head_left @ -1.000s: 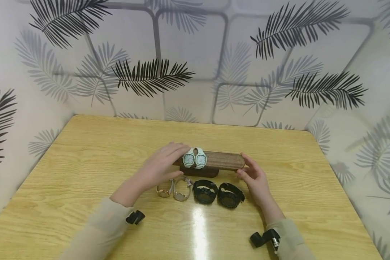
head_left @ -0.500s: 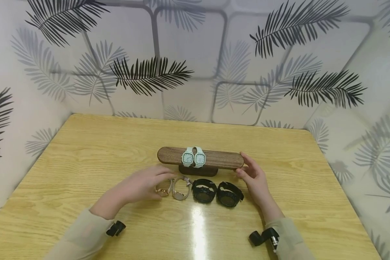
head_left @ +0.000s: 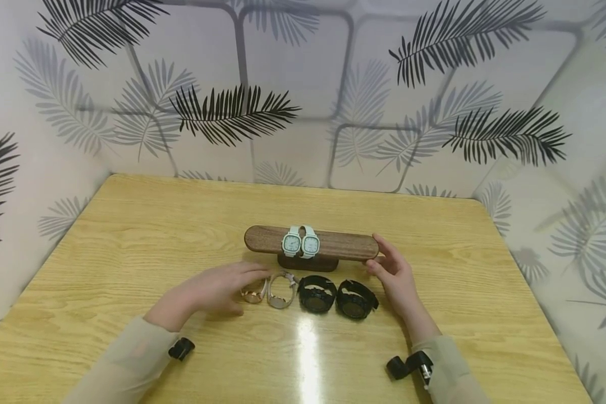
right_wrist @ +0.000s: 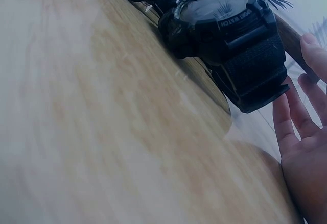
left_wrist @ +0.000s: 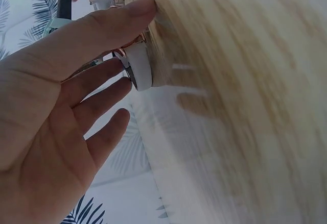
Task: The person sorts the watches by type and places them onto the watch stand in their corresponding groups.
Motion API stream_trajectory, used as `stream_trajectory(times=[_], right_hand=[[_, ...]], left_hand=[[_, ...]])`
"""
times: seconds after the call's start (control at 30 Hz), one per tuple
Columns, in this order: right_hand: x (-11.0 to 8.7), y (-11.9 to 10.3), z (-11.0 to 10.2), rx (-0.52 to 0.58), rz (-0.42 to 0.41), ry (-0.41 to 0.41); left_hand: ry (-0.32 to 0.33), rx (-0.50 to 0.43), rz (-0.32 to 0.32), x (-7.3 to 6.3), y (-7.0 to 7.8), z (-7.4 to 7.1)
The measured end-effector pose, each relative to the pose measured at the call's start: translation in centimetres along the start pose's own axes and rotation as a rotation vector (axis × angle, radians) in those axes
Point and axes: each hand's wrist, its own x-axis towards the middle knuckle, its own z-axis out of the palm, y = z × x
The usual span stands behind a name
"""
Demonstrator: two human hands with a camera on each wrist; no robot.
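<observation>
My left hand (head_left: 222,289) reaches round the leftmost watch with a rose-gold case (head_left: 252,297), fingertips at its white strap; in the left wrist view the thumb passes across in front of it. Beside it stands a second pale-strapped watch (head_left: 281,294). Thumb and fingers of my right hand (head_left: 396,280) pinch the right end of a dark wooden watch stand (head_left: 348,246). Two mint-green watches (head_left: 301,244) are strapped round the bar near its middle. Two black sport watches (head_left: 317,294) lie in front of the stand; the right one (right_wrist: 225,35) looms large in the right wrist view.
All of this is on a wood-grain table (head_left: 182,213). Walls with a leaf pattern (head_left: 293,67) rise behind the table and at both sides. Each wrist wears a small black device (head_left: 182,349).
My left hand has left the stand's left end and come down toward me to the leftmost watch, its thumb then drawing slightly away. My right hand has kept its grip on the stand.
</observation>
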Motion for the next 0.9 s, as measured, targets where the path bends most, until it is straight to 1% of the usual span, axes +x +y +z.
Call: stream_trajectory(times=[0.07, 0.17, 0.3, 0.4, 0.57, 0.9], right_hand=[[0.02, 0.02, -0.01, 0.002, 0.000, 0.002], [0.05, 0.04, -0.05, 0.010, -0.002, -0.003], [0.03, 0.03, -0.11, 0.016, -0.012, -0.019], [-0.03, -0.05, -0.04, 0.023, -0.018, -0.024], [-0.02, -0.18, 0.08, 0.020, -0.013, -0.008], [-0.06, -0.32, 0.09, 0.015, -0.012, -0.018]], left_hand=[[-0.004, 0.007, -0.019, 0.01, 0.02, -0.04], [0.009, 0.041, -0.032, 0.00, -0.02, -0.07], [0.030, 0.076, -0.028, -0.09, -0.19, -0.10], [0.035, 0.077, -0.025, -0.19, -0.24, -0.03], [0.041, 0.077, -0.040, -0.38, -0.22, 0.10], [0.085, 0.083, -0.095, -0.81, 0.16, 0.28]])
